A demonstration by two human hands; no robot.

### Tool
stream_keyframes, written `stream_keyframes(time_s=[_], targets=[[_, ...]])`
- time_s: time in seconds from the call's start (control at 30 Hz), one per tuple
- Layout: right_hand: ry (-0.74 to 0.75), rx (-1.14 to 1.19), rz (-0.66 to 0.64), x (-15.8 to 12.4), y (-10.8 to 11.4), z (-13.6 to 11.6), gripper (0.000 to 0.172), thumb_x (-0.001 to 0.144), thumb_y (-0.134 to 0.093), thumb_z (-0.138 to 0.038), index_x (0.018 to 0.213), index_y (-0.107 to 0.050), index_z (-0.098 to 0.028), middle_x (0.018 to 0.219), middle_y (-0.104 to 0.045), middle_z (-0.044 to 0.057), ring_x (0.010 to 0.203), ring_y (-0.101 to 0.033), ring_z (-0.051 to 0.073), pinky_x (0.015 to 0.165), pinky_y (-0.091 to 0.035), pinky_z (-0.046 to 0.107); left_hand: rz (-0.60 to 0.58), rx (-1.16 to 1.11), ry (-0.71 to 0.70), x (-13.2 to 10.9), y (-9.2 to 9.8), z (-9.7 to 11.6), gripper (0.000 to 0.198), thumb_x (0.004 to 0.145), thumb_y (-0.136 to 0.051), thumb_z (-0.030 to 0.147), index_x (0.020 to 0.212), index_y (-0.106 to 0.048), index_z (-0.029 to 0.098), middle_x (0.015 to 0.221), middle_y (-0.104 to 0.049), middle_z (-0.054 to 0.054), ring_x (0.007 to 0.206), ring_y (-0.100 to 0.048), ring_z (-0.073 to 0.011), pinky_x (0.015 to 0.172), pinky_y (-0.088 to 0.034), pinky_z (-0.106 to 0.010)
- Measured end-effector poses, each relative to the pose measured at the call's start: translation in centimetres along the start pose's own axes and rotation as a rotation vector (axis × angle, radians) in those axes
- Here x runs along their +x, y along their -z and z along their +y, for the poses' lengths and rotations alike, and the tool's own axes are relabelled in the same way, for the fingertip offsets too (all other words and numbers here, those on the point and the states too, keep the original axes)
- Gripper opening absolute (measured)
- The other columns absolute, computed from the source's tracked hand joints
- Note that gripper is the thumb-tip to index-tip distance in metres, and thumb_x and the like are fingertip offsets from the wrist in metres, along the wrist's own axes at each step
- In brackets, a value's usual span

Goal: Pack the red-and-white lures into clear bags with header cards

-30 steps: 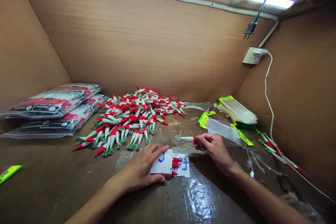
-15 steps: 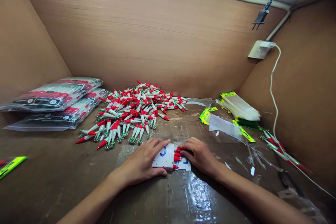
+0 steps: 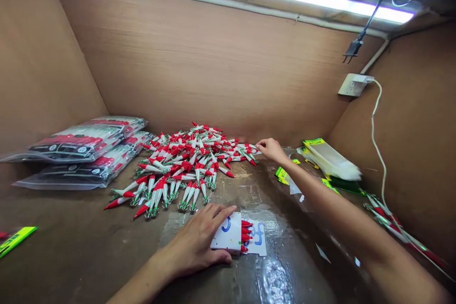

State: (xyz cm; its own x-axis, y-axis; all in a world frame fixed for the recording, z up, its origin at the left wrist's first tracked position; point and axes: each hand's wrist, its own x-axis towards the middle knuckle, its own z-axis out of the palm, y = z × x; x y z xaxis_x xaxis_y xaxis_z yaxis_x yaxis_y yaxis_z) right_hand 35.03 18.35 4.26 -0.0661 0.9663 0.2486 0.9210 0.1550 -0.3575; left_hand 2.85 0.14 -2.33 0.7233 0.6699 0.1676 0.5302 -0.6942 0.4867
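My left hand [image 3: 206, 235] is wrapped round a small white card box [image 3: 226, 235] with blue marking, thumb on the near side and fingers on the far side. Several red lure tips [image 3: 245, 236] poke from its right-hand opening, over a white card flap [image 3: 259, 238] with blue writing. Out at the right end of the pile of red-and-white squid jigs [image 3: 192, 156], my right hand [image 3: 272, 149] has its fingertips pinched together. What lies between those fingertips is too small to make out. Green hooks show at the ends of the jigs.
Clear bags of packed jigs [image 3: 78, 145] are stacked at left. Behind my right forearm lie yellow-green header cards [image 3: 283, 175] and a stack of clear sleeves [image 3: 335, 159]. A white cable [image 3: 373, 128] hangs from the wall socket [image 3: 353, 85] past more jigs [image 3: 395, 223] at right.
My right hand has left the box opening and moved forward to the right end of the pile. My left hand stays on the box. The camera view has tilted up.
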Motion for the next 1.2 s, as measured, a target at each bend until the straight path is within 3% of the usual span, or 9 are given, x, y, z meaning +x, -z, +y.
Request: stream_keyframes(time_s=[0.1, 0.2, 0.5, 0.63, 0.77, 0.9, 1.0, 1.1, 1.2], targets=[[-0.122, -0.097, -0.049, 4.4, -0.2, 0.9, 0.022, 0.099, -0.058, -0.031, 0.115, -0.069, -0.020, 0.121, -0.068, 0.009, 0.109, -0.065, 0.024, 0.092, -0.052, 0.036, -0.018, 0.002, 0.027, 0.0, 0.1, 0.0, 0.104, 0.069, -0.085, 0.054, 0.154, -0.027, 0.039, 0.142, -0.049, -0.008, 0.125, -0.049, -0.0324, 0.106, -0.043, -0.051], [-0.206, -0.181, -0.131, 6.3, -1.4, 1.4, 0.032, 0.097, -0.063, -0.034, 0.125, -0.060, -0.020, 0.127, -0.061, 0.009, 0.108, -0.064, 0.023, 0.089, -0.056, 0.042, -0.029, 0.001, 0.048, 0.0, 0.2, 0.1, 0.104, 0.068, -0.086, 0.053, 0.153, -0.027, 0.040, 0.141, -0.050, -0.006, 0.124, -0.050, -0.0320, 0.106, -0.044, -0.051], [-0.186, -0.278, -0.262, 8.6, -4.1, -0.7, 0.034, 0.097, -0.063, -0.034, 0.127, -0.059, -0.017, 0.127, -0.061, 0.010, 0.107, -0.064, 0.024, 0.090, -0.056, 0.044, -0.057, -0.038, 0.073, -0.1, 0.3, 0.1, 0.103, 0.067, -0.084, 0.060, 0.153, -0.029, 0.040, 0.143, -0.049, -0.007, 0.126, -0.048, -0.0353, 0.108, -0.040, -0.057], [-0.177, -0.215, -0.275, 8.7, -3.8, -1.4, 0.035, 0.097, -0.063, -0.034, 0.127, -0.059, -0.015, 0.127, -0.061, 0.011, 0.107, -0.064, 0.024, 0.090, -0.056, 0.044, -0.071, -0.039, 0.083, 0.0, 0.6, 0.4, 0.101, 0.068, -0.082, 0.061, 0.152, -0.031, 0.040, 0.141, -0.050, -0.008, 0.126, -0.048, -0.0366, 0.109, -0.039, -0.059], [-0.194, -0.063, -0.244, 8.3, -2.1, -0.6, 0.035, 0.097, -0.063, -0.034, 0.127, -0.059, -0.015, 0.127, -0.061, 0.011, 0.107, -0.064, 0.024, 0.090, -0.056, 0.044, -0.063, -0.040, 0.072, 0.0, 0.6, 0.3, 0.100, 0.069, -0.082, 0.060, 0.152, -0.031, 0.039, 0.141, -0.050, -0.008, 0.126, -0.048, -0.0362, 0.108, -0.041, -0.057], [-0.159, 0.207, -0.247, 5.8, 0.5, 0.9, 0.031, 0.091, -0.068, -0.039, 0.102, -0.070, -0.010, 0.100, -0.070, 0.010, 0.089, -0.067, 0.022, 0.075, -0.055, 0.031, -0.046, -0.028, 0.053, -0.2, 0.2, -0.1, 0.103, 0.068, -0.084, 0.058, 0.153, -0.029, 0.039, 0.142, -0.050, -0.008, 0.126, -0.048, -0.0357, 0.108, -0.041, -0.056], [-0.085, 0.467, -0.271, 1.2, 1.6, 1.4, 0.038, 0.082, -0.069, -0.049, 0.092, -0.071, -0.013, 0.083, -0.071, 0.006, 0.071, -0.065, 0.016, 0.060, -0.050, 0.024, -0.028, -0.010, 0.048, -0.2, 0.0, -0.2, 0.107, 0.065, -0.088, 0.054, 0.153, -0.029, 0.039, 0.142, -0.049, -0.008, 0.126, -0.048, -0.0355, 0.108, -0.041, -0.055], [-0.033, 0.677, -0.257, -4.8, 0.7, 1.5, 0.046, 0.075, -0.070, -0.057, 0.097, -0.066, -0.017, 0.088, -0.072, 0.006, 0.070, -0.066, 0.015, 0.060, -0.051, 0.024, -0.022, 0.001, 0.035, -0.2, 0.0, -0.2, 0.105, 0.065, -0.088, 0.052, 0.153, -0.030, 0.039, 0.143, -0.049, -0.008, 0.126, -0.049, -0.0352, 0.107, -0.042, -0.054], [-0.034, 0.832, -0.232, -10.2, -1.7, 1.6, 0.049, 0.073, -0.071, -0.057, 0.104, -0.058, -0.021, 0.091, -0.072, 0.005, 0.077, -0.070, 0.018, 0.065, -0.054, 0.028, -0.016, 0.002, 0.019, -0.1, 0.1, -0.1, 0.102, 0.068, -0.086, 0.051, 0.153, -0.031, 0.040, 0.143, -0.049, -0.008, 0.125, -0.050, -0.0342, 0.105, -0.043, -0.052]])
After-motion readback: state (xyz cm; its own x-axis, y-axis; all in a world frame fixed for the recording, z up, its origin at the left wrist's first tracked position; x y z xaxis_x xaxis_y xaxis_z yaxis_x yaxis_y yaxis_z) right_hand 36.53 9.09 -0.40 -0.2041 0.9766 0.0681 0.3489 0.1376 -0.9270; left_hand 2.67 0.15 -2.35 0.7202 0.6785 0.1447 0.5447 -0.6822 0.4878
